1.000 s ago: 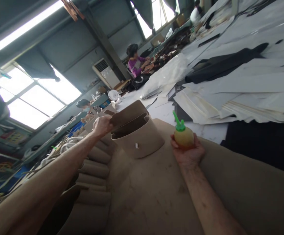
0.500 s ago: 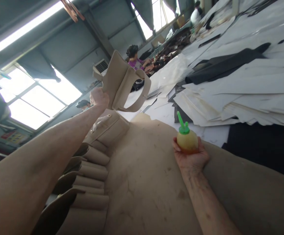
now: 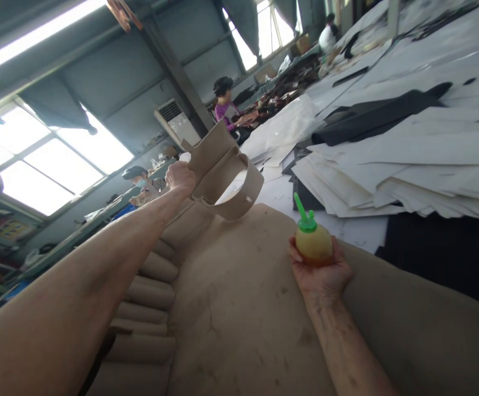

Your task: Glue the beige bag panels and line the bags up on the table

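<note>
My left hand [image 3: 180, 177], on a stretched-out arm, is closed round the edge of a beige leather bag piece [image 3: 212, 153]. The piece has a flat panel and a curved strap-like loop, and hangs tilted over the far end of a beige sheet [image 3: 231, 286]. Low over that sheet, my right hand [image 3: 325, 278] cups a round squeeze bottle [image 3: 314, 246] from below. The bottle has a green cap and spout and holds a yellowish liquid. Rolled or folded beige pieces [image 3: 150, 294] lie in a row along the sheet's left edge, partly hidden by my left arm.
Stacked white sheets [image 3: 358, 176] lie on the table at the right, with black material [image 3: 441, 250] before them and a dark strip [image 3: 387, 113] on top. Co-workers sit farther off: one in purple [image 3: 226, 110], another wearing a cap and mask [image 3: 138, 181].
My left hand has lowered the bag piece and shifted it slightly right, so it now covers the far end of the row. My right hand with the bottle has hardly moved.
</note>
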Action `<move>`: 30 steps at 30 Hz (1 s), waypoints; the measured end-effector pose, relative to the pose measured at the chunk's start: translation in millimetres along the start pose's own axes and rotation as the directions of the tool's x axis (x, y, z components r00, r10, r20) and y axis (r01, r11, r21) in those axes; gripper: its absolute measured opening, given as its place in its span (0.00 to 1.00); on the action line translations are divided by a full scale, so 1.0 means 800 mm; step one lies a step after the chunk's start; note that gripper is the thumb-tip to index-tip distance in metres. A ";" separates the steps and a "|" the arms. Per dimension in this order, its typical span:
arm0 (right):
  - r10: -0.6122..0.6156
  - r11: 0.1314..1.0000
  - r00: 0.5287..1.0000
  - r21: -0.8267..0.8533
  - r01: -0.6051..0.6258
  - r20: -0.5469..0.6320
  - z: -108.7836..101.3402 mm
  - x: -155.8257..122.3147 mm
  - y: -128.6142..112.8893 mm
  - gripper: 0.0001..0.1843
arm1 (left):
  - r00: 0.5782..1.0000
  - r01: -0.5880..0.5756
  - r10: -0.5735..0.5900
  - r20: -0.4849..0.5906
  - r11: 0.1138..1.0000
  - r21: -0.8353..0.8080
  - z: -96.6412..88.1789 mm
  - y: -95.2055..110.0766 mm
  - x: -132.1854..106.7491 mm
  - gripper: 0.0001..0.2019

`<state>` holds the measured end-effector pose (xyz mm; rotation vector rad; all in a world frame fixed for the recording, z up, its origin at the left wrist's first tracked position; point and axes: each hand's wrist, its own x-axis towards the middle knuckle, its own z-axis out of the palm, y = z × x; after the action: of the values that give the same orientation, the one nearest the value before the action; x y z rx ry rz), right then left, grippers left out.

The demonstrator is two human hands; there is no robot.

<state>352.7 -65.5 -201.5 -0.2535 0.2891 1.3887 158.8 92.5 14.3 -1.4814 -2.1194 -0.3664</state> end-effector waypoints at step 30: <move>0.001 0.999 1.000 -0.039 0.000 0.026 -0.004 0.002 0.010 0.20 | 0.880 -0.302 0.321 0.349 0.947 -0.110 0.093 0.029 -0.060 0.12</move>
<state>345.2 -64.2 -204.9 -0.2678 0.2406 1.3981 173.8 100.4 -75.7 -2.0148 -2.0957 -0.0257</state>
